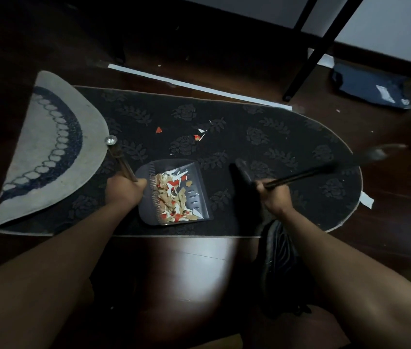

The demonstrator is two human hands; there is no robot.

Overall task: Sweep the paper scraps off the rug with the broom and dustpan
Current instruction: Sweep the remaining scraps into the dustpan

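The dustpan [174, 192] sits near the rug's [249, 137] near edge, already heaped with torn paper scraps [174, 197] in white, tan and red, while a few loose scraps [198, 136], one of them a red triangle [158, 130], lie farther toward the rug's far edge. The left hand [124, 188] is curled round the dustpan's metal handle [120, 157], which ends in a shiny round knob; the right hand [273, 195] grips the broom [300, 175] by its dark, thin stick, its head smeared by motion blur. The main risk, I judge, is tipping: the pan is full and shallow, and any lift or tilt of the handle could spill the light, flat scraps back onto the pile. A brisk stroke could also flick the featherweight pieces off onto the glossy wooden floor [186, 260]. The rug is dark, low-piled and patterned with roses, so small scraps may snag; its left end is folded over, showing pale backing.
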